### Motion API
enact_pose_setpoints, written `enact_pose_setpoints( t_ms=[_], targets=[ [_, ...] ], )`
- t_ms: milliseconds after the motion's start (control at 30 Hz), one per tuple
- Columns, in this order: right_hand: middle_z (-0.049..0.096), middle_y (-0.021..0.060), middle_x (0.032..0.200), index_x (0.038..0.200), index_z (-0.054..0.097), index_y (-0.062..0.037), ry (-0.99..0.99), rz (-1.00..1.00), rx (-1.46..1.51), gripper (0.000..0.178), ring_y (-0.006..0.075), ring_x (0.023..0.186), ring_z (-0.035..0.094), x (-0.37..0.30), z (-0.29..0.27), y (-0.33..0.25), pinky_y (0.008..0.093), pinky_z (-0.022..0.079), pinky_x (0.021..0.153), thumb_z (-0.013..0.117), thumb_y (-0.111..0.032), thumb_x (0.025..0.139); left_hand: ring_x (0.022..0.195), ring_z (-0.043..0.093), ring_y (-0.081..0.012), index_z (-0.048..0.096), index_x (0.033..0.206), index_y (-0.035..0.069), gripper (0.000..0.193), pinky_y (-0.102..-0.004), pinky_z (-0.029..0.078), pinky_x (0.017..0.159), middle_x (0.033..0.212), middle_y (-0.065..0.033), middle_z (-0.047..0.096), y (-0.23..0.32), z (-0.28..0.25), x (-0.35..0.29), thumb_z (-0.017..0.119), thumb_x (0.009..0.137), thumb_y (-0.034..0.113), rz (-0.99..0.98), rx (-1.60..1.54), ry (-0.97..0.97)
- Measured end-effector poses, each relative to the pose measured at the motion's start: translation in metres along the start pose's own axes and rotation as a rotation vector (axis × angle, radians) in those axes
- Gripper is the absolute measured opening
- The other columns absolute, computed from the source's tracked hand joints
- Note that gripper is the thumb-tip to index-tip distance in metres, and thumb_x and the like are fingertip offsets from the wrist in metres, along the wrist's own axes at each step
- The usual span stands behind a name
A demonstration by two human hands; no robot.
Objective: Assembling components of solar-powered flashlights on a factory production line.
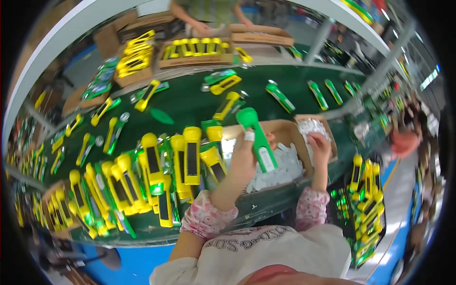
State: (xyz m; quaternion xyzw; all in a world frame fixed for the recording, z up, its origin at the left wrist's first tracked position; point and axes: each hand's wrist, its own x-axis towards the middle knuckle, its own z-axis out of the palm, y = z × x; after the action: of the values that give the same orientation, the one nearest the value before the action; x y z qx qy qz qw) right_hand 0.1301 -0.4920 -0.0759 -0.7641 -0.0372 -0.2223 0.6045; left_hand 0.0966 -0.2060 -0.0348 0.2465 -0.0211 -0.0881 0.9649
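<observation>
My left hand (243,160) is wrapped around a green flashlight (259,138) with a round head and a pale strip near its lower end. It is held tilted above an open cardboard box (304,154) of flat white pieces (278,171). My right hand (320,149) is over a smaller carton (331,137) of shiny, silvery small pieces (311,126), its fingers bent together. Whatever lies between those fingertips is too small to make out. To the left of my left hand, yellow-and-green flashlights (192,154) with dark panels are heaped along the near edge.
A green conveyor belt (183,102) runs across, carrying scattered flashlights (280,96). Beyond it, a person (204,19) stands behind cartons of yellow flashlights (197,47). At my right, a dark crate (354,237) holds more of them. A grey post (318,40) rises at the far side.
</observation>
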Motion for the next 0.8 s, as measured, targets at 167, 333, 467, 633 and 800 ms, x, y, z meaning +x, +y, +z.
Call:
enact_pose_setpoints(
  t_ms=[167, 333, 467, 633, 800],
  targets=[
    [0.066, 0.007, 0.1, 0.102, 0.069, 0.0005, -0.201, -0.032, 0.319, 0.021, 0.0136, 0.09, 0.065, 0.005, 0.05, -0.083, 0.0254, 0.053, 0.08, 0.067, 0.009, 0.082, 0.109, 0.061, -0.0299, 0.044, 0.125, 0.001, 0.03, -0.0503, 0.056, 0.088, 0.118, -0.0166, 0.056, -0.001, 0.022, 0.004, 0.044, 0.101, 0.019, -0.083, 0.076, 0.0],
    [0.062, 0.0113, 0.111, 0.096, 0.071, 0.0032, -0.427, -0.141, 0.431, 0.019, 0.0158, 0.093, 0.064, 0.012, 0.082, -0.106, 0.027, 0.053, 0.082, 0.068, 0.011, 0.08, 0.106, 0.062, -0.0293, 0.041, 0.129, -0.003, 0.038, -0.046, 0.056, 0.089, 0.117, -0.0152, 0.057, -0.005, 0.025, 0.002, 0.044, 0.094, 0.011, -0.004, 0.306, -0.048],
    [0.058, 0.0104, 0.113, 0.094, 0.072, 0.0018, -0.457, -0.172, 0.431, 0.019, 0.0159, 0.1, 0.06, 0.005, 0.1, -0.093, 0.0281, 0.052, 0.087, 0.069, 0.013, 0.079, 0.104, 0.06, -0.0216, 0.034, 0.135, -0.003, 0.043, -0.033, 0.053, 0.084, 0.122, -0.014, 0.054, -0.012, -0.001, 0.008, 0.044, 0.095, 0.009, 0.095, 0.535, -0.071],
    [0.054, 0.009, 0.114, 0.096, 0.072, 0.0001, -0.433, -0.183, 0.378, 0.022, 0.0161, 0.103, 0.057, -0.001, 0.105, -0.09, 0.0285, 0.051, 0.088, 0.069, 0.013, 0.079, 0.109, 0.053, -0.0176, 0.031, 0.138, -0.002, 0.048, -0.0296, 0.045, 0.089, 0.122, -0.0125, 0.051, -0.011, 0.008, 0.001, 0.046, 0.093, 0.007, 0.126, 0.571, -0.078],
    [0.052, 0.0095, 0.115, 0.098, 0.07, -0.0007, -0.392, -0.33, 0.18, 0.02, 0.0162, 0.101, 0.056, -0.003, 0.104, -0.091, 0.0281, 0.053, 0.085, 0.068, 0.01, 0.082, 0.116, 0.049, -0.0202, 0.028, 0.139, -0.003, 0.05, -0.0334, 0.038, 0.1, 0.129, -0.0151, 0.047, -0.024, -0.005, 0.009, 0.048, 0.095, 0.006, 0.293, 0.806, -0.102]
  ],
)
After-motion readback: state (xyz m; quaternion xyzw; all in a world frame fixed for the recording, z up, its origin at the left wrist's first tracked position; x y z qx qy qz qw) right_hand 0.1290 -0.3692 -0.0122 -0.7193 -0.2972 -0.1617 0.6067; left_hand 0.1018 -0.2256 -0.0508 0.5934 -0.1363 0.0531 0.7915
